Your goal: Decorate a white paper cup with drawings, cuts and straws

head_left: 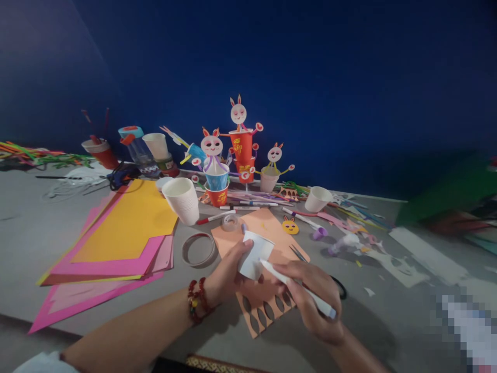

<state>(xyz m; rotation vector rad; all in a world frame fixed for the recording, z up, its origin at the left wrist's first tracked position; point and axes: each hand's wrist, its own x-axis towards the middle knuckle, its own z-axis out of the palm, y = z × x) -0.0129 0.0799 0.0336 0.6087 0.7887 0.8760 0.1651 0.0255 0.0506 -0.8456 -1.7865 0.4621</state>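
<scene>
My left hand (229, 267) is closed around a white paper cup (256, 251), which lies tilted on its side above an orange paper sheet (267, 220). In my right hand (314, 295) is a white marker (289, 282) with a blue end; its tip is at the cup's lower right side. Oval holes are cut along the sheet's near edge. A tape roll (230, 223) sits on its far edge, and a small yellow rabbit face (290, 226) lies at its right. Scissors (298, 253), partly hidden, rest beside the right hand.
Behind stand several rabbit-faced cup figures (241, 150). On the left are a stack of white cups (181, 201), a large tape ring (198, 249) and coloured paper sheets (128, 223). Paper scraps (404, 267) and a glue bottle (345, 242) lie right.
</scene>
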